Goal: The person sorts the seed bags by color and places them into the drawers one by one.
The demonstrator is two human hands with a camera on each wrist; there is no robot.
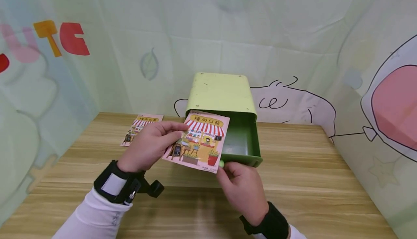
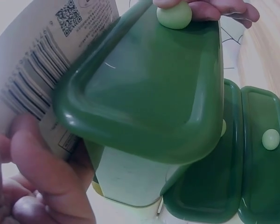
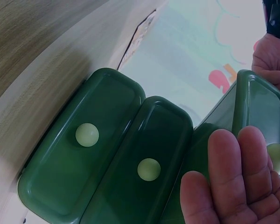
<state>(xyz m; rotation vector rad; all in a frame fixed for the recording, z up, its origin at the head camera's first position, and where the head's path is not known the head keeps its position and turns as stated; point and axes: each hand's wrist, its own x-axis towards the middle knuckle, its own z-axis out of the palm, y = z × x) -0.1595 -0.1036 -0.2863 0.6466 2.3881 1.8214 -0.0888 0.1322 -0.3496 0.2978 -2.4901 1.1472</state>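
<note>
My left hand (image 1: 151,143) pinches a pink seed packet (image 1: 198,141) by its left edge; its front shows a shop under a striped awning. The packet's back (image 2: 42,60), with a barcode and QR code, shows in the left wrist view. It is held tilted at the left side of a pulled-out top drawer (image 1: 239,137) and covers part of the opening. My right hand (image 1: 244,188) pinches the round light-green knob (image 2: 174,16) on the dark green drawer front. In the head view, the drawer's inside that shows holds nothing.
A yellow-green drawer cabinet (image 1: 223,92) stands at the back of the wooden table (image 1: 293,181). Two lower drawers (image 3: 84,172) stay closed below the top one. Another seed packet (image 1: 143,119) lies on the table, left of the cabinet. A printed cloth (image 1: 123,43) hangs behind.
</note>
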